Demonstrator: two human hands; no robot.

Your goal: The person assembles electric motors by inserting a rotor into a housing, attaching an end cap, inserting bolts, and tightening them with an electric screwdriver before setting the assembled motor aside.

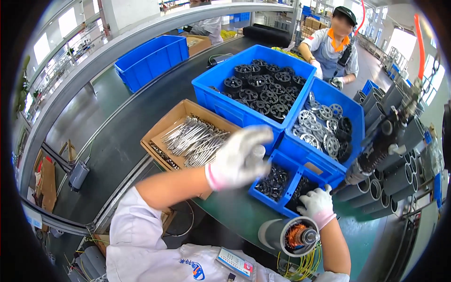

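My left hand (240, 160), in a white glove, is smeared by motion above the right end of a cardboard box (151, 123) of thin metal rods (191, 140). Its finger pose, and whether it holds anything, do not show clearly. My right hand (317, 207), also gloved, dips with curled fingertips into the right compartment of a divided blue bin (287, 199), among small black parts (305, 187); what it grips is hidden. In the left compartment lie dark small parts (272, 182). Below my right hand stands a grey motor housing (271, 233) with copper windings (296, 235) inside.
A large blue crate (221, 101) holds black round end pieces (268, 89); the blue crate (312, 157) beside it holds silver ones (324, 124). Grey tubes (359, 188) are stacked at right, near a hanging tool (376, 150). A co-worker (336, 49) stands beyond the crates.
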